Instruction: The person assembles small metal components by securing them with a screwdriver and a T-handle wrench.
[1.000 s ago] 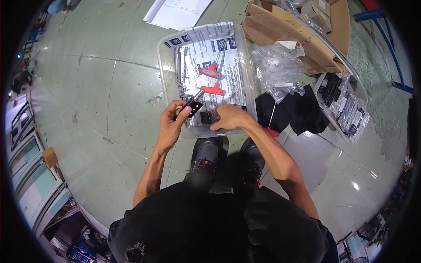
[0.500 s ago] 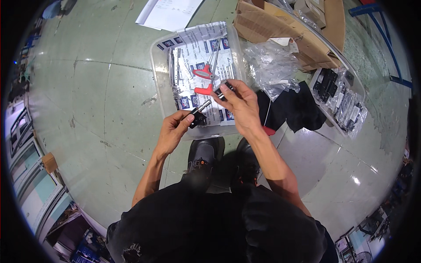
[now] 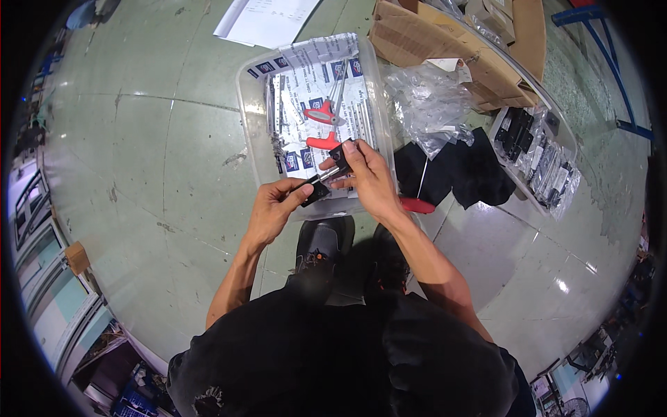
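Note:
My left hand point(image 3: 272, 208) pinches a black hinge part point(image 3: 317, 193) with a bright metal pin point(image 3: 329, 174) pointing up and right from it. My right hand point(image 3: 375, 182) grips a second black hinge part point(image 3: 341, 156) at the upper end of that pin, its other fingers spread below. The two parts are in line along the pin; I cannot tell how deep it sits in the upper one. Both hands are over the near end of a clear plastic box point(image 3: 244, 111). Inside lie red-handled T-shaped hex keys point(image 3: 320, 112) and metal rods point(image 3: 361, 119) on printed wrapping.
Right of the box are crumpled clear bags point(image 3: 431, 104), black cloth point(image 3: 479, 170) and a red-handled tool point(image 3: 418, 206). Farther right, a tray point(image 3: 499, 142) holds black hinges point(image 3: 517, 135) beside a cardboard box point(image 3: 445, 52). Paper sheets point(image 3: 264, 22) lie beyond. My shoes point(image 3: 325, 243) stand close to the box.
My right hand has moved down and left, bringing its hinge part from apart to the end of the pin. The left hand stays nearly in place.

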{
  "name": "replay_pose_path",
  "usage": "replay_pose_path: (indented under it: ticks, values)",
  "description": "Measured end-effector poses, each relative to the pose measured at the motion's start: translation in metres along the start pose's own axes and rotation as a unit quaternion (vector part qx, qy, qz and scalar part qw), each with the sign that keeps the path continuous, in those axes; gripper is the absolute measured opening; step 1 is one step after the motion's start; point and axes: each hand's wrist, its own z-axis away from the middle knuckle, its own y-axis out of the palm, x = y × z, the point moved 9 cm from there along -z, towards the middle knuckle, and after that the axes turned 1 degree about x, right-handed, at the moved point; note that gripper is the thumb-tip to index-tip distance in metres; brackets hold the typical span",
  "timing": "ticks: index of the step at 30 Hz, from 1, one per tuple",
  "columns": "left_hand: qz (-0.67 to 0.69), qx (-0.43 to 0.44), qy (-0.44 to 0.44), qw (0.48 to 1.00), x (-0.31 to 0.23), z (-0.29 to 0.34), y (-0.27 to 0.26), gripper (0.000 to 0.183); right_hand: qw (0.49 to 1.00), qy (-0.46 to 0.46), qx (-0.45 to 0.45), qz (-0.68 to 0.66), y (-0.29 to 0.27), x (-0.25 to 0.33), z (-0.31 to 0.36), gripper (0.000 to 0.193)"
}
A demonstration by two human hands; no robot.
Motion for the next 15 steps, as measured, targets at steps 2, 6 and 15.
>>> replay_pose_path:
  ticks: [2,6,15]
  values:
    - [0.008,0.014,-0.027,1.000,0.005,0.000,0.004,0.027,1.000,0.006,-0.001,0.010,0.000,-0.002,0.002,0.035]
    - [-0.008,-0.020,0.011,1.000,0.000,0.003,0.010,0.026,0.973,-0.033,-0.049,0.222,0.001,-0.004,0.010,0.039]
    - [-0.061,0.014,0.051,0.997,-0.004,0.002,0.016,0.025,0.975,0.113,0.165,0.099,0.008,-0.018,0.011,0.027]
